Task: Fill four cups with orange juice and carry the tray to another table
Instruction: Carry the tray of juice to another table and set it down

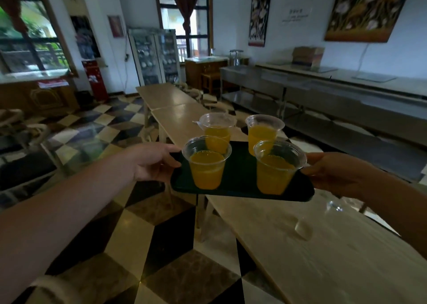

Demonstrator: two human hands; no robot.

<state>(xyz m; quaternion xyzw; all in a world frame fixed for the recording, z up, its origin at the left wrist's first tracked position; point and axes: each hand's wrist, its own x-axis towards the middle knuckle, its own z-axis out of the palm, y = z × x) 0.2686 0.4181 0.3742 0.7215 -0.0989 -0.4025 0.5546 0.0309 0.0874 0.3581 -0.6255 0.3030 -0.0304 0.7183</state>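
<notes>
Item: dark green tray, carried. It is off any tabletop, in the air between my two hands, long axis running left to right across my front, near edge dipping slightly toward me on the right.

Load: four clear plastic cups of orange juice, all upright, in two rows. Near-left cup and near-right cup stand toward my side of the tray; far-left cup and far-right cup stand behind them. Each looks more than half full. Filling is done, by my judgement; carrying is the step in hand.

Left hand: at the tray's left short edge, fingers curled under, thumb on top, pinching the rim. Arm reaches out long and nearly straight.

Right hand: at the tray's right short edge, closed on the rim; the near-right cup hides part of the grip. Wrist bent inward.

Surroundings, relative to the tray: a pale wooden tabletop lies directly below and to the right; a second long tabletop stretches beyond the far edge, straight ahead. Checkered floor below left.

Risk: juice slopping if the tray tilts.
</notes>
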